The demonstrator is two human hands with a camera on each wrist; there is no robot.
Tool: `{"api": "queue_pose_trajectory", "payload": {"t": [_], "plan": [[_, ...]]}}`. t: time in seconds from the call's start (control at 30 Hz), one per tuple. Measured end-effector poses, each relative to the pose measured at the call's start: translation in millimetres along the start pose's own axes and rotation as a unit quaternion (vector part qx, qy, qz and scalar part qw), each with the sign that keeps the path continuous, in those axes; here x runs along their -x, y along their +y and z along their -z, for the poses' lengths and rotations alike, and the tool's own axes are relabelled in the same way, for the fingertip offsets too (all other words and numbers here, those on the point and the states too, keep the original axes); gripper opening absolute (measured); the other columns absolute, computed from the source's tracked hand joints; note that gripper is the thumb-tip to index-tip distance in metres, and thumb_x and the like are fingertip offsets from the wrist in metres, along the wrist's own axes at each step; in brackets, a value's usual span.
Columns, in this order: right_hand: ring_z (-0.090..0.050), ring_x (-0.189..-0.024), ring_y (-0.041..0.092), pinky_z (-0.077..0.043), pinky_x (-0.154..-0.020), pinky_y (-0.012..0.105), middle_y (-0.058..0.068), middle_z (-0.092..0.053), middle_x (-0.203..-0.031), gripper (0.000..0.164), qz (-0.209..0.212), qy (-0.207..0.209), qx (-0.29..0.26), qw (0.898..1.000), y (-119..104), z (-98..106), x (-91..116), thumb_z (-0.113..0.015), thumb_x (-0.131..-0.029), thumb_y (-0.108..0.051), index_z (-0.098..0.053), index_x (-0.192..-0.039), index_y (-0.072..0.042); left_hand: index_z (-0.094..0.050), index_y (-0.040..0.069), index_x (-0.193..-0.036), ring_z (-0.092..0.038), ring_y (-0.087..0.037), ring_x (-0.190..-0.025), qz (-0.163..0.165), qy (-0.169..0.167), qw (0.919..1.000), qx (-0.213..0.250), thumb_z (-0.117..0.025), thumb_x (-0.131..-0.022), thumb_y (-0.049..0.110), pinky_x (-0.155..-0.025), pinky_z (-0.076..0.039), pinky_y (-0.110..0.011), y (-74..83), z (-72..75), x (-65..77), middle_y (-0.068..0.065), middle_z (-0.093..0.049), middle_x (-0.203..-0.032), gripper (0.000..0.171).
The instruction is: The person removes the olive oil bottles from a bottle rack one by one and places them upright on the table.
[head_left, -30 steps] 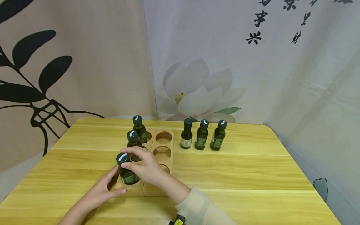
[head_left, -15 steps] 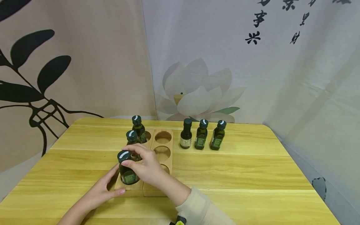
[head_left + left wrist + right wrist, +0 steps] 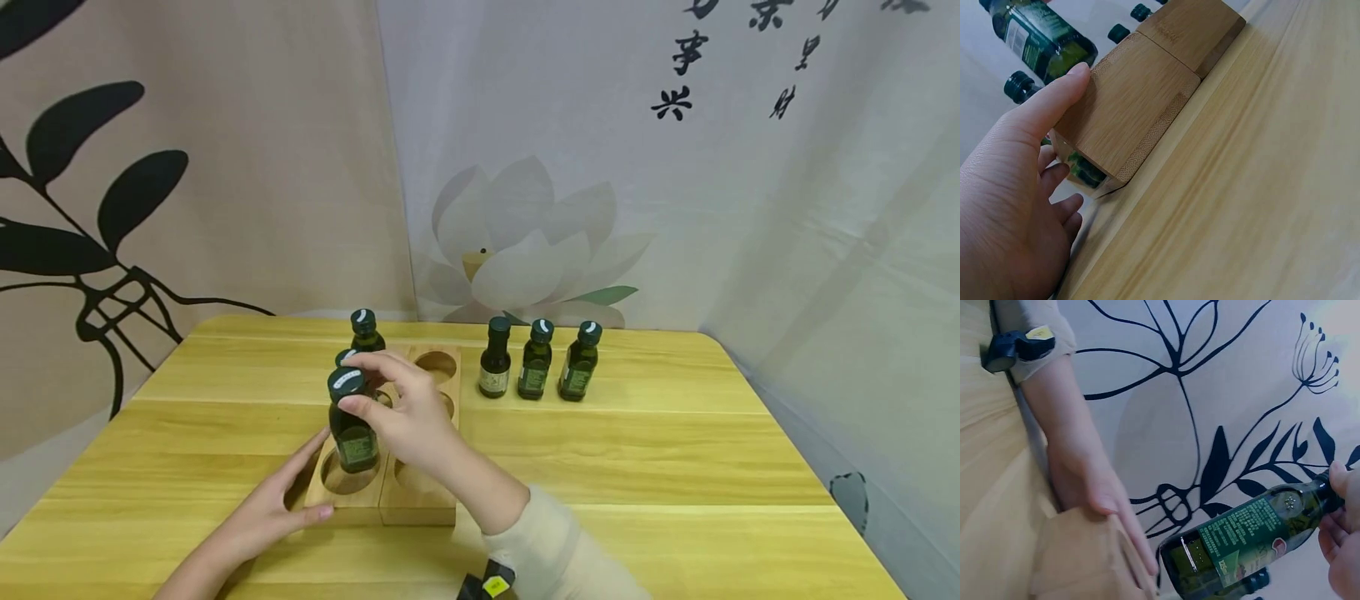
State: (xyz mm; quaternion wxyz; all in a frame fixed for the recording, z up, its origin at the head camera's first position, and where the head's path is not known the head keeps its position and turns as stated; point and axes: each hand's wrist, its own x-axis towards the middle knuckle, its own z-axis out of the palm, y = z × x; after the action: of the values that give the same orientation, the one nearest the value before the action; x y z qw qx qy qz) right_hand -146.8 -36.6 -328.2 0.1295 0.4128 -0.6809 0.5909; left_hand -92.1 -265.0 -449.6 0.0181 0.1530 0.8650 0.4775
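My right hand (image 3: 420, 417) pinches the dark cap of a green glass bottle (image 3: 354, 437) between thumb and fingers. The bottle, with its green label, hangs over the front left hole of a wooden bottle rack (image 3: 352, 515); the round hole shows beneath its base. My left hand (image 3: 270, 508) holds the rack at its front left corner, thumb on the front face (image 3: 1129, 106) and fingers along the left side. Behind the held bottle, a second bottle (image 3: 346, 356) is mostly hidden, and a third bottle (image 3: 367, 337) stands at the rack's back left.
The rack's right row has round holes, the back one (image 3: 437, 364) in plain sight. Right of the rack stand three upright bottles, a slim one (image 3: 495, 367) and two broader ones, the middle (image 3: 534, 371) and the right (image 3: 579, 371). A printed curtain (image 3: 525, 167) hangs behind the table.
My right hand has lifted the bottle up out of the front left hole and slightly away from me to the right. The left hand stays at the rack's corner.
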Motion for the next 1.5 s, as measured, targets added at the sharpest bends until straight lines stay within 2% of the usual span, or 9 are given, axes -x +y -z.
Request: {"api": "queue_pose_trajectory", "payload": {"t": [0.17,0.3,0.5,0.67,0.77,0.93,1.13,1.3,1.5], "plan": [[-0.056,-0.086,0.009,-0.050,-0.077,0.026,0.007,-0.064,-0.096,0.033,0.029,0.029,0.032,0.999,-4.4,15.2,-6.0,-0.075,-0.081,-0.002,-0.064,-0.112,0.000,-0.018,0.025,-0.155,-0.016,-0.052,-0.134,-0.021,0.003,0.9998,-0.002,-0.075,-0.082,0.013,-0.094,-0.017,-0.078,-4.0,-0.7,0.2,-0.025,-0.019,-0.153,0.093],[-0.055,-0.081,0.011,-0.049,-0.067,0.026,0.007,-0.064,-0.095,0.033,0.009,0.040,0.027,0.999,-7.4,27.6,-9.6,-0.075,-0.081,-0.003,-0.065,-0.112,0.000,-0.017,0.024,-0.155,-0.015,-0.053,-0.134,-0.029,0.005,0.9996,0.000,-0.075,-0.081,0.012,-0.093,-0.016,-0.078,-5.1,-1.0,0.9,-0.025,-0.018,-0.154,0.095],[-0.053,-0.084,0.016,-0.052,-0.062,0.026,0.008,-0.062,-0.098,0.031,-0.015,0.057,0.012,0.998,-11.1,49.1,-12.4,-0.073,-0.083,-0.001,-0.065,-0.114,0.000,-0.016,0.026,-0.155,-0.015,-0.055,-0.134,-0.024,0.004,0.9997,0.000,-0.075,-0.082,0.013,-0.093,-0.016,-0.079,-4.8,-1.3,0.8,-0.025,-0.016,-0.154,0.095],[-0.053,-0.085,0.017,-0.047,-0.068,0.031,0.006,-0.062,-0.097,0.030,0.007,0.071,0.052,0.996,-10.5,67.4,-14.8,-0.073,-0.083,-0.001,-0.066,-0.112,0.000,-0.015,0.026,-0.155,-0.014,-0.056,-0.134,-0.020,0.002,0.9998,-0.001,-0.074,-0.082,0.013,-0.092,-0.016,-0.079,-3.5,-1.1,0.9,-0.025,-0.016,-0.155,0.095],[-0.053,-0.085,0.017,-0.047,-0.074,0.032,0.008,-0.063,-0.097,0.029,0.012,0.081,0.053,0.995,-9.7,76.9,-15.8,-0.073,-0.083,0.001,-0.066,-0.111,0.001,-0.015,0.026,-0.155,-0.014,-0.057,-0.133,-0.019,0.003,0.9998,-0.003,-0.075,-0.082,0.013,-0.091,-0.016,-0.080,-2.5,-1.2,1.2,-0.025,-0.016,-0.154,0.095],[-0.056,-0.083,0.018,-0.046,-0.072,0.030,0.008,-0.064,-0.096,0.030,0.004,0.096,0.061,0.993,-8.8,90.7,-16.2,-0.073,-0.082,0.000,-0.066,-0.112,0.001,-0.015,0.026,-0.155,-0.015,-0.057,-0.133,-0.020,0.005,0.9997,-0.010,-0.075,-0.082,0.014,-0.091,-0.017,-0.080,-1.5,-0.8,1.0,-0.025,-0.017,-0.154,0.095],[-0.056,-0.083,0.021,-0.049,-0.078,0.036,0.011,-0.063,-0.097,0.031,-0.006,0.106,0.047,0.993,-4.5,105.8,-13.7,-0.072,-0.083,0.001,-0.065,-0.113,0.003,-0.015,0.026,-0.155,-0.015,-0.057,-0.133,-0.020,0.005,0.9997,-0.010,-0.074,-0.082,0.015,-0.091,-0.017,-0.079,-1.3,-0.3,0.7,-0.025,-0.016,-0.154,0.094],[-0.057,-0.085,0.020,-0.049,-0.079,0.037,0.011,-0.064,-0.101,0.031,-0.017,0.117,0.064,0.991,-0.5,116.4,-9.9,-0.072,-0.083,0.001,-0.065,-0.113,0.004,-0.015,0.026,-0.155,-0.015,-0.057,-0.133,-0.019,0.004,0.9997,-0.010,-0.074,-0.083,0.015,-0.091,-0.017,-0.080,-1.8,-0.6,0.0,-0.025,-0.016,-0.154,0.094],[-0.057,-0.085,0.020,-0.049,-0.078,0.045,0.011,-0.064,-0.100,0.031,-0.021,0.128,0.080,0.988,7.1,125.6,-5.7,-0.072,-0.083,0.000,-0.065,-0.113,0.004,-0.015,0.025,-0.155,-0.015,-0.058,-0.132,-0.019,0.004,0.9998,-0.011,-0.075,-0.082,0.014,-0.090,-0.017,-0.080,-2.1,-1.0,-0.1,-0.026,-0.016,-0.154,0.095]]}}
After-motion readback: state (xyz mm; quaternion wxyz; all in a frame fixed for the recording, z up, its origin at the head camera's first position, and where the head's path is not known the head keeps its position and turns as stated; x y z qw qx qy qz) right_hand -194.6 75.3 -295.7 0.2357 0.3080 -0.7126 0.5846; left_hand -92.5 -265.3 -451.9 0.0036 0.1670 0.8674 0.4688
